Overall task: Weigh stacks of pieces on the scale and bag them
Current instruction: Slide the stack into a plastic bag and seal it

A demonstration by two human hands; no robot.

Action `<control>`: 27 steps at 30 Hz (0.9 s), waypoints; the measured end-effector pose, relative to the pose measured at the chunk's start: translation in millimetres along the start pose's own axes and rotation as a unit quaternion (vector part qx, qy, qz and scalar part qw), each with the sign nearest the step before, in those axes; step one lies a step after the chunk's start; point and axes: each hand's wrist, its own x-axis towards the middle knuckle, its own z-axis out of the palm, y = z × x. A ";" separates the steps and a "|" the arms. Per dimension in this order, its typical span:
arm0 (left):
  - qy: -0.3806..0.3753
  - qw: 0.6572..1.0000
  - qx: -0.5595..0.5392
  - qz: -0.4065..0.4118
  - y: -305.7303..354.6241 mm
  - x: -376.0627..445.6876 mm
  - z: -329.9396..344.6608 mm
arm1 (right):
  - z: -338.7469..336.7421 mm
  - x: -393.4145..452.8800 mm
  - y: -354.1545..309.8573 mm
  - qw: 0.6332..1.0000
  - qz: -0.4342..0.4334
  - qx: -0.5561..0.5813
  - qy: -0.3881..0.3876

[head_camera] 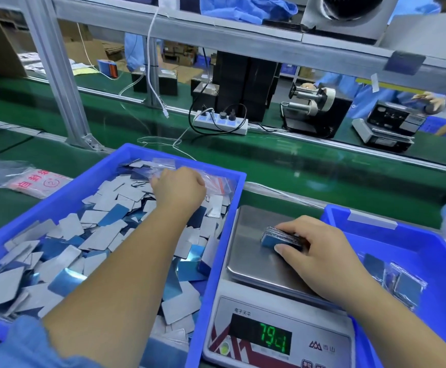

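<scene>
Two hands at work: the right hand [320, 251] grips a thick stack of thin blue-and-silver rectangular pieces [283, 238] on the steel pan of the white digital scale [245, 251]; thumb in front, fingers [285, 226] curled over the top.
Left hand: the left hand [179, 188] reaches to the far end of the big blue plastic bin [239, 205], its fingers curled onto a clear zip bag with a red strip [216, 183] lying on the loose pieces; it appears to be pinching the bag, though the fingertips are hidden.
Step in hand: weighing looks finished or nearly so; the green display [272, 338] shows digits, but with a hand on the stack the reading is likely not a true one.
Next move calls for: probably bringing the bag over, opening its mouth, and sliding the stack in squarely so the pieces do not fan out.
Loose stock: many blue and silver pieces [65, 251] heaped in the big bin, just left of the scale.
Finished goods: filled clear bags [405, 284] lie in a second blue bin [349, 224] right of the scale.
Bench: green surface [283, 166], with a printed pack of bags [34, 183] at far left.
Room: a factory line with aluminium framing [57, 65], a white power strip [220, 122], a label dispenser [312, 100], and workers in blue coats beyond.
</scene>
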 end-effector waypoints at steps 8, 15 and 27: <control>-0.074 0.885 -0.454 0.079 31.1 -30.1 -32.5 | -4.8 1.4 2.0 0.977 0.081 0.190 0.059; -0.302 0.796 -0.503 0.150 50.1 -55.3 -30.3 | -12.7 1.3 2.3 0.891 0.126 0.434 0.038; -0.447 0.682 -0.565 0.127 58.1 -68.3 -31.4 | -10.9 4.3 6.9 0.819 0.112 0.556 0.087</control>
